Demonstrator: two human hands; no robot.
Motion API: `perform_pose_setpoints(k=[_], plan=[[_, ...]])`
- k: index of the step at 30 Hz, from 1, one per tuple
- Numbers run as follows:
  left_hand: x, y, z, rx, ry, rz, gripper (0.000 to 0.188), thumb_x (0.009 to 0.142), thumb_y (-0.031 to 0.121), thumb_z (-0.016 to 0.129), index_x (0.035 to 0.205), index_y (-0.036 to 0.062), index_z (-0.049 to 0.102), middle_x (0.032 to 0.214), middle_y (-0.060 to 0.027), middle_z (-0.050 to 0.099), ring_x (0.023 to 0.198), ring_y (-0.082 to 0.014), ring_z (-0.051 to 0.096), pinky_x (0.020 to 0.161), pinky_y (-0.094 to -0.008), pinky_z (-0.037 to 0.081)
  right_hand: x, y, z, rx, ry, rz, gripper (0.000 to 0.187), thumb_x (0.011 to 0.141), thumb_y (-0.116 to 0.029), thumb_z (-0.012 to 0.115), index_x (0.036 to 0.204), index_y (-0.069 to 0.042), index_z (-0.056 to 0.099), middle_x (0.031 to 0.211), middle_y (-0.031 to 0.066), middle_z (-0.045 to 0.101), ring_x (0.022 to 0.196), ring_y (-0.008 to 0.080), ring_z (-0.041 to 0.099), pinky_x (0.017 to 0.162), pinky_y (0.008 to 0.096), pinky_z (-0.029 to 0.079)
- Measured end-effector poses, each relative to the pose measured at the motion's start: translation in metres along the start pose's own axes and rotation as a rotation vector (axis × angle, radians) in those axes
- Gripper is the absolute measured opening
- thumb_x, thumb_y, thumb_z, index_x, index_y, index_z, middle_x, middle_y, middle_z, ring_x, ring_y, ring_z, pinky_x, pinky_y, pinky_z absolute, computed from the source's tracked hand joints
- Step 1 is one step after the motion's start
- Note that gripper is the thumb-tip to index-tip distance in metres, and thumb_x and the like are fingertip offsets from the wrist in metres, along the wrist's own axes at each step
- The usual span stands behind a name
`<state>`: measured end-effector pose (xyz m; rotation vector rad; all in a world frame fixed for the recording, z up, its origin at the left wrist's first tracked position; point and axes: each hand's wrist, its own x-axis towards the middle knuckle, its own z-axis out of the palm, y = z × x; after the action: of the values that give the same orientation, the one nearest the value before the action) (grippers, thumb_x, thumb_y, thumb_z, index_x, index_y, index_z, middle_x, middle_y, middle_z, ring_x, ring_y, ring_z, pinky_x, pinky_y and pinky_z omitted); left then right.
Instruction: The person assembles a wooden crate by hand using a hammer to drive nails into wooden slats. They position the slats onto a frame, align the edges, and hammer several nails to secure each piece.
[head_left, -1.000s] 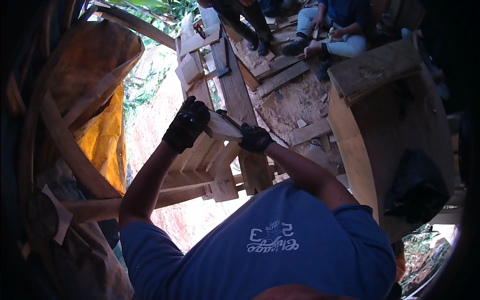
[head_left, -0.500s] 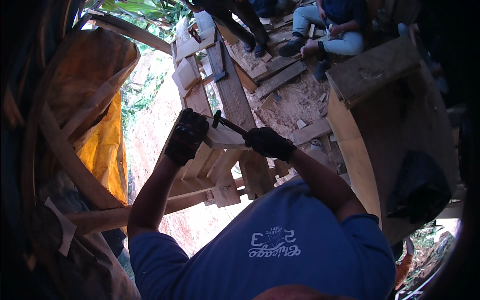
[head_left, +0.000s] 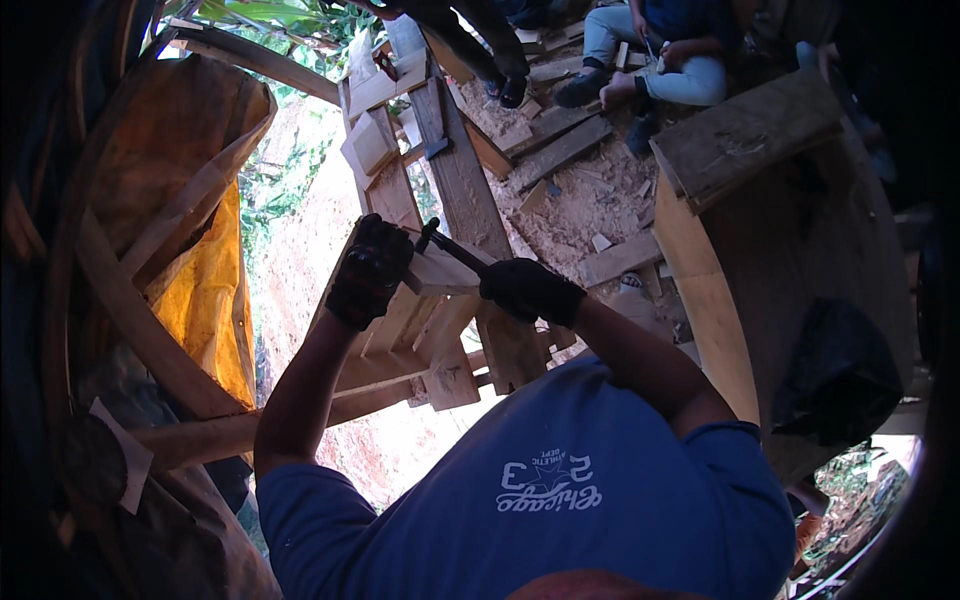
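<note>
Both my hands wear black gloves. My right hand is closed round the handle of a hammer, whose dark head sits just beside my left glove, over the top edge of a wooden frame. My left hand is closed at the frame's upper left corner, fingers curled over the wood. Whether a nail is pinched there is hidden. Pale boards and slats of the frame slope down below my hands, towards my body.
A plank bench runs away from me, with wood blocks on it. Offcuts and shavings litter the ground. One person sits at the far right; another stands beyond the bench. A large curved wooden piece stands at right, an orange tarp at left.
My right hand and the hammer have shifted slightly left, and the hammer head has tilted a little. My left hand stays at the frame's corner.
</note>
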<state>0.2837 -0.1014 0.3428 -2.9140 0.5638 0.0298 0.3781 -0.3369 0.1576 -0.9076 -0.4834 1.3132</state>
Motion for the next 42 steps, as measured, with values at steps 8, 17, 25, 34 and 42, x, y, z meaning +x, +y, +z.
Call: perform_pose_setpoints(k=[8, 17, 25, 34, 42], plan=[[0.002, -0.005, 0.006, -0.068, 0.048, -0.048, 0.024, 0.077, 0.007, 0.069, 0.100, -0.0005, 0.069, 0.108, -0.0181, 0.070, 0.102, -0.0407, 0.066, 0.097, -0.0512, 0.053, 0.000, 0.015, 0.000, -0.137, -0.002, -0.231, 0.031, 0.109, -0.036, 0.060, 0.098, -0.008, 0.069, 0.065, -0.0029, 0.055, 0.044, 0.0076, 0.047, 0.040, 0.0270, 0.033], [-0.023, -0.013, 0.023, 0.085, 0.158, -0.181, 0.042, 0.087, 0.007, 0.065, 0.129, 0.0053, 0.069, 0.141, -0.0166, 0.066, 0.142, -0.0349, 0.055, 0.125, -0.0513, 0.039, -0.095, 0.006, -0.024, -1.375, 0.319, -0.639, 0.022, 0.092, -0.007, 0.067, 0.114, -0.004, 0.070, 0.099, 0.0130, 0.070, 0.090, 0.0296, 0.072, 0.077, 0.0418, 0.058], [-0.086, -0.016, 0.041, -0.081, 0.382, -0.676, 0.088, 0.078, 0.019, 0.088, 0.156, 0.0077, 0.049, 0.157, -0.0169, 0.054, 0.148, -0.0362, 0.048, 0.124, -0.0456, 0.040, -0.276, -0.010, -0.046, -1.806, 1.115, -0.539, 0.030, 0.105, -0.013, 0.060, 0.133, -0.005, 0.067, 0.128, 0.0144, 0.068, 0.099, 0.0285, 0.072, 0.084, 0.0418, 0.057], [-0.111, -0.031, 0.068, -0.046, 0.519, -0.822, 0.068, 0.088, 0.018, 0.075, 0.153, 0.0093, 0.056, 0.153, -0.0146, 0.060, 0.145, -0.0313, 0.054, 0.121, -0.0436, 0.044, -0.350, 0.007, -0.151, -2.468, 1.648, 0.003, 0.028, 0.108, -0.021, 0.055, 0.127, -0.008, 0.070, 0.125, 0.0170, 0.070, 0.107, 0.0332, 0.070, 0.095, 0.0459, 0.055], [-0.101, -0.019, 0.070, -0.011, 0.568, -0.829, 0.067, 0.086, 0.022, 0.080, 0.149, 0.0094, 0.060, 0.150, -0.0152, 0.063, 0.142, -0.0322, 0.057, 0.120, -0.0442, 0.044, -0.379, 0.025, -0.231, -3.667, 1.312, 0.718, 0.028, 0.106, -0.026, 0.053, 0.116, -0.009, 0.073, 0.115, 0.0187, 0.071, 0.111, 0.0386, 0.068, 0.101, 0.0506, 0.053]])
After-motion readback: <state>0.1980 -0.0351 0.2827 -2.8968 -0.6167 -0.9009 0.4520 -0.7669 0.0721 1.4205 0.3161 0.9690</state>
